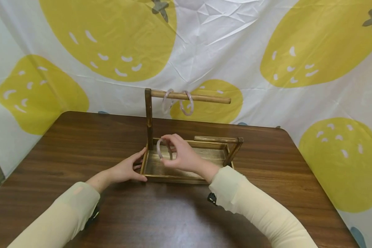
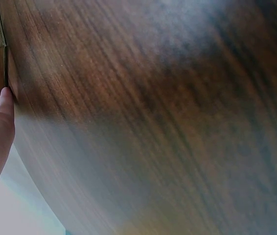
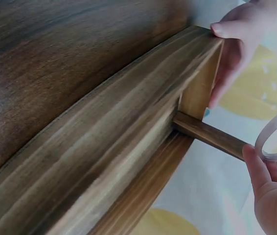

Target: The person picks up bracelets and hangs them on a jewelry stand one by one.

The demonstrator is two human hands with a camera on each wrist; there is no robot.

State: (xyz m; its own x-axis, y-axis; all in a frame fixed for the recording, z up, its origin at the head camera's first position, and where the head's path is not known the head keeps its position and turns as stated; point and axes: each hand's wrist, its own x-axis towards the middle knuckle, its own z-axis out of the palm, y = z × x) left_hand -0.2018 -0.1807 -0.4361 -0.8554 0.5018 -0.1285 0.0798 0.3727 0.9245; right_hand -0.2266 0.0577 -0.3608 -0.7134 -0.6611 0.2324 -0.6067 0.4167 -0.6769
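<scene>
My right hand (image 1: pixel 184 155) pinches a pale, translucent bangle (image 1: pixel 158 148) between thumb and fingertips, holding it upright above the left part of a wooden jewelry stand's tray (image 1: pixel 179 179). In the right wrist view the same bangle (image 3: pixel 273 156) appears at the right edge. At the tray's left end, my left hand (image 1: pixel 125 170) grips the short side, with the thumb by the front corner and fingers toward the back. Two similar bangles, one on the left (image 1: pixel 164 103) and one farther right (image 1: pixel 191 103), hang on the stand's tall upper bar (image 1: pixel 212 99).
A lower bar (image 1: pixel 215 139) juts leftward from a short post at the tray's right end. The tall post (image 1: pixel 148 117) rises at the back left. Underneath is a dark wooden table (image 1: pixel 276 172). Behind it hangs a white cloth (image 1: pixel 217 51) with yellow fruit prints.
</scene>
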